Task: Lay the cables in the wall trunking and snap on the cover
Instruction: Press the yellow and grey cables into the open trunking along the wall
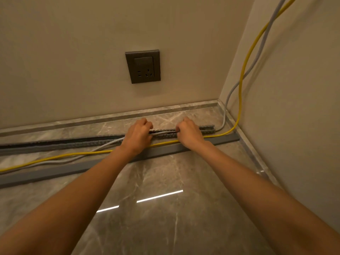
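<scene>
My left hand (137, 136) and right hand (189, 134) curled, fingers pinching the grey cable (163, 133) into the slotted grey trunking (73, 142) on glossy marble floor (165, 181), yellow cable (73, 154) loose beside it, flat grey cover (55, 172) nearer me, 1 dark wall socket (143, 66) above

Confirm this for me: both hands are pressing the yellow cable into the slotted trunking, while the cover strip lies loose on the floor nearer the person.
One thing is off. The head view shows the left hand and right hand working the grey cable into the slotted trunking; the yellow cable lies outside it on the floor. The cover strip does lie loose nearer the person.
</scene>
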The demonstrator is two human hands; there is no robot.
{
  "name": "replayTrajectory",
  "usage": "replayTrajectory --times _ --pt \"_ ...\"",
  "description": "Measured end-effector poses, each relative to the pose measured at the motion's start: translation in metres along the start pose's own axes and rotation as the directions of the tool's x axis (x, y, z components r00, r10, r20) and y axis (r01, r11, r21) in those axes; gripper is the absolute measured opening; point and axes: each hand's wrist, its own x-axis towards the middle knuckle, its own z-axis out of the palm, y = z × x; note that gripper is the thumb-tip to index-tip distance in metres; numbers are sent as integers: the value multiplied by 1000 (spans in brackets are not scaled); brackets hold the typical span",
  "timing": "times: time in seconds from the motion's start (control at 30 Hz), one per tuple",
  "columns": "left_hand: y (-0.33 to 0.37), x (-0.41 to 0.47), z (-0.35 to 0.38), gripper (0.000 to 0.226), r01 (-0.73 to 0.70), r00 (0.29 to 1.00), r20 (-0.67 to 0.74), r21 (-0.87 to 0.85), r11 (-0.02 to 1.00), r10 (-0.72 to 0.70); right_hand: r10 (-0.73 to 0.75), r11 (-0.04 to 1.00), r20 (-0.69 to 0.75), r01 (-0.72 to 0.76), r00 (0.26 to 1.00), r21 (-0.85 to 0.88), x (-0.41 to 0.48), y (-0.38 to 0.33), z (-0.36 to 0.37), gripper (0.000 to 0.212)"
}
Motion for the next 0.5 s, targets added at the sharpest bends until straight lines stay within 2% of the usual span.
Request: replayTrajectory --times 0.1,0.2,0.37,0.5 --pt "-19 -8 -7 24 22 999 22 85 996 -24 -81 997 -25 80 996 -21 4 -19 11 23" --pt "-30 -13 -12 20 45 998 44 74 996 -49 -106 994 -61 104 993 -43 10 -30 20 21" --pt "-38 -7 -12 14 77 997 -34 46 996 -75 -128 989 -71 122 989 -87 18 -26 21 20" --pt "-38 0 -9 6 27 997 -68 107 994 -20 -116 991 -75 110 990 -82 21 -24 24 21"
